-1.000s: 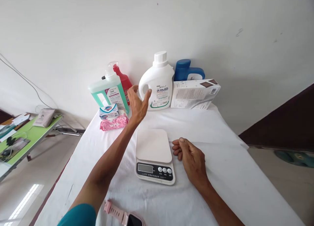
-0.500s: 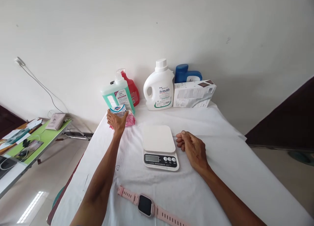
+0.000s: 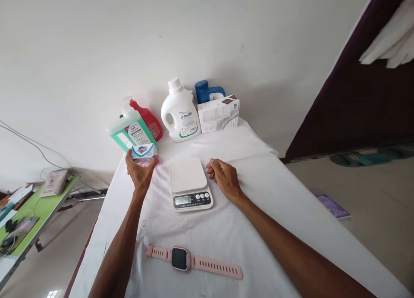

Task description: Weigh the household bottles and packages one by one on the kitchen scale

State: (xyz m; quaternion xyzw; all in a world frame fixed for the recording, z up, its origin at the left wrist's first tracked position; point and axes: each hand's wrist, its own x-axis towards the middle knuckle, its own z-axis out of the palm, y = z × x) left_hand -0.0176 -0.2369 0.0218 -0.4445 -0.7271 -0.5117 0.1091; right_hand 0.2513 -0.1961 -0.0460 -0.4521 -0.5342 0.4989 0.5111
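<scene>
We see a white-clothed table (image 3: 258, 194) against a white wall; our left hand (image 3: 139, 170), earlier flat on the soap box (image 3: 142, 150), now grips it, right hand (image 3: 224, 179) loosely curled beside the scale (image 3: 189, 183)

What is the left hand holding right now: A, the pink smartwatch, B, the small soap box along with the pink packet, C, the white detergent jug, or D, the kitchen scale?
B: the left hand grips the small soap box with the pink packet under it, while the kitchen scale, the white detergent jug and the pink smartwatch sit untouched on the table.
</scene>
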